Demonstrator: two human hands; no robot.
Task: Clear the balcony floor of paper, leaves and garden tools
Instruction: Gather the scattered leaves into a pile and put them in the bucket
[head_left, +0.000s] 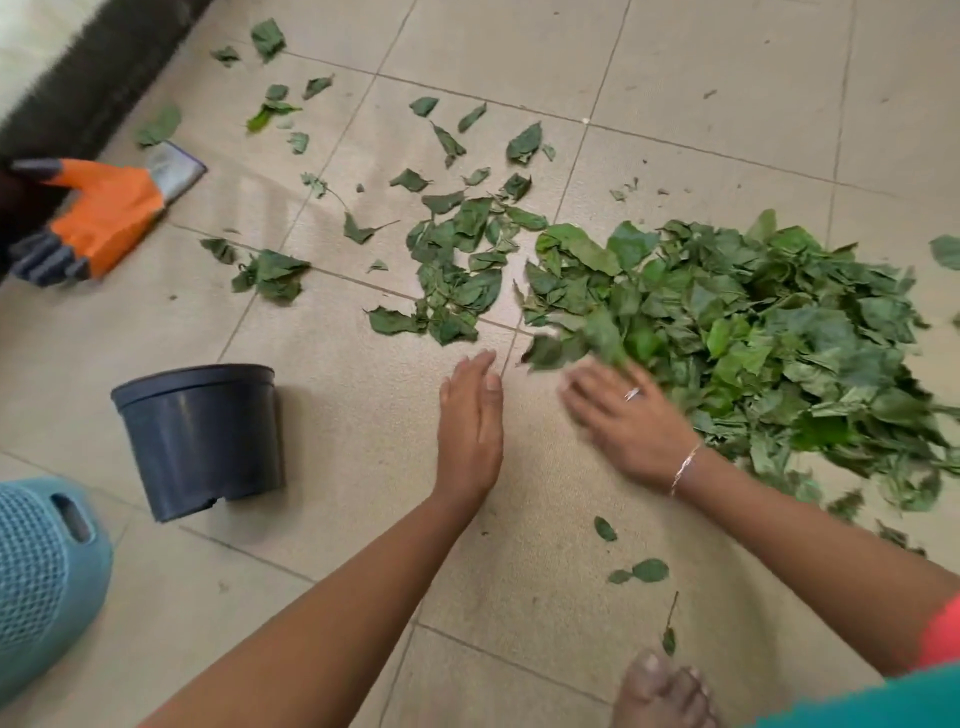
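A big heap of green leaves (753, 332) lies on the tiled floor at the right. Smaller clumps and single leaves (457, 244) are strewn to its left and toward the far wall. My right hand (623, 415) rests flat, fingers spread, against the near left edge of the heap, blurred by motion. My left hand (470, 421) is flat on bare tile just left of it, fingers together, holding nothing. An orange and grey garden glove (104, 208) lies at the far left. A dark plastic plant pot (202, 436) stands upside down at the near left.
A light blue perforated basket (41, 582) sits at the bottom left. A dark mat or brush edge (88, 78) runs along the top left corner. My bare foot (660, 691) is at the bottom. A few stray leaves (644, 571) lie near it.
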